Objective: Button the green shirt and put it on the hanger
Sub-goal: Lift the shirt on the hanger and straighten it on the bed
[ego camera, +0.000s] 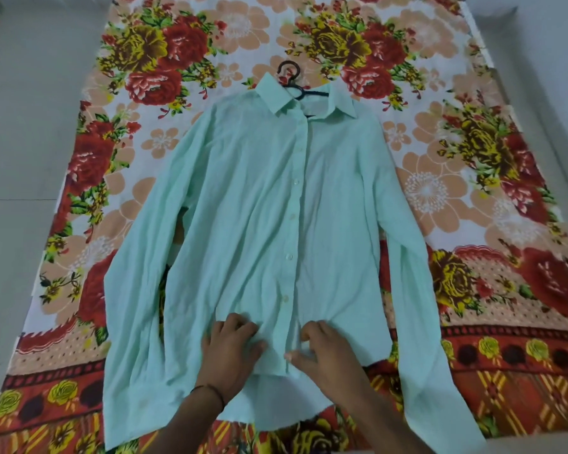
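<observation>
A pale green long-sleeved shirt (243,198) lies flat, front up, on a floral bedsheet, sleeves spread to both sides. Its button placket runs down the middle with several white buttons showing. A dark hanger (291,78) sits inside the collar; only its hook and a bit of its shoulder show above the neck. My left hand (232,350) pinches the fabric just left of the placket near the hem. My right hand (322,352) pinches the placket edge just to the right of it, thumb and fingers closed on cloth.
The floral bedsheet (473,158) with red and yellow flowers covers the bed. A pale floor (23,126) lies to the left and a light surface to the right of the bed's edges.
</observation>
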